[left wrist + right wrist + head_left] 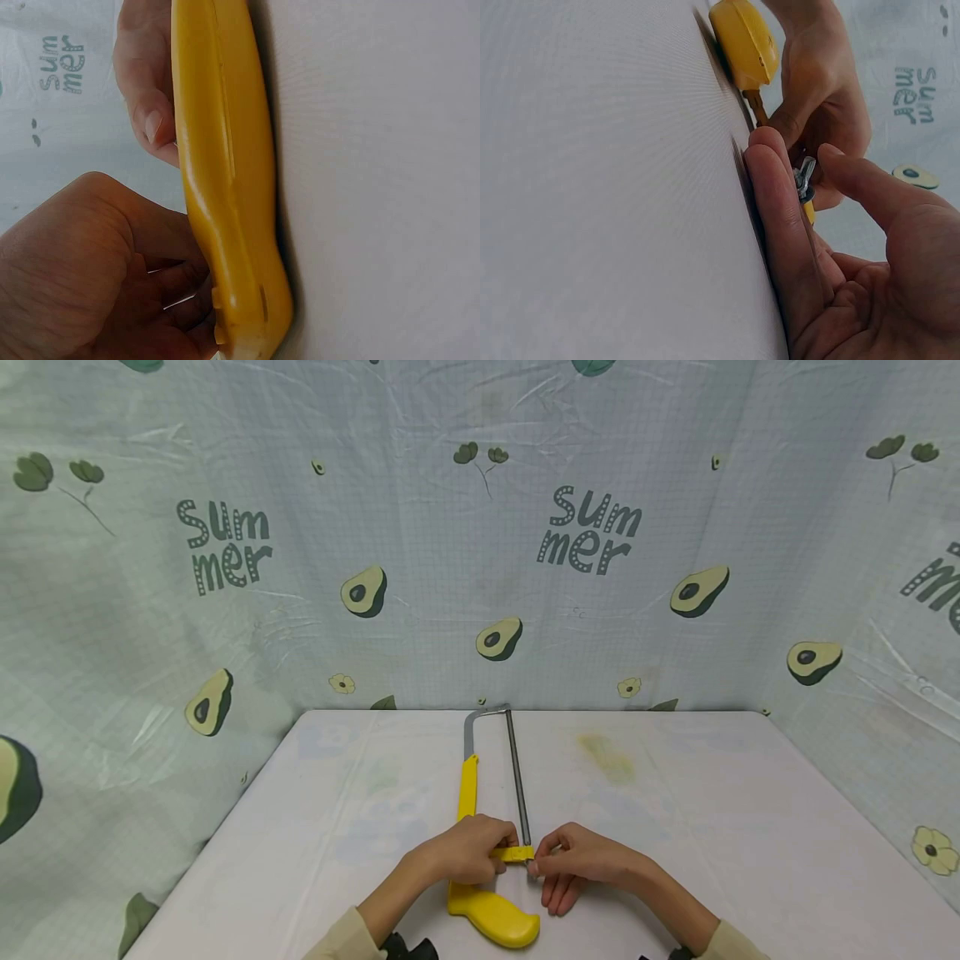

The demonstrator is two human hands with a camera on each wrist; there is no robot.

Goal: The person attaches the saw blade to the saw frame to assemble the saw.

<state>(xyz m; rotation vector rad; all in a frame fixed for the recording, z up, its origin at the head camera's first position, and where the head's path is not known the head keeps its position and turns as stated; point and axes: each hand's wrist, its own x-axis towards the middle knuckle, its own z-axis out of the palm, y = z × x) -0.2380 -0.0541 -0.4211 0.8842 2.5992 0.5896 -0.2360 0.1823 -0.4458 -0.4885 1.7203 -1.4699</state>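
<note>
A hacksaw lies on the white table, its yellow handle towards me and its grey frame end at the far edge. Its blade runs along the right side. My left hand grips the saw around the yellow blade holder, fingers curled. At the near end of the blade my right hand holds a small metal wing nut between thumb and fingers, its other fingers low by the tabletop. In the left wrist view the yellow handle hides part of both hands.
The white table stretches out on both sides of the saw. Behind it and at its sides hangs a pale sheet printed with avocados and lettering. Dark objects show at the bottom edge by the left sleeve.
</note>
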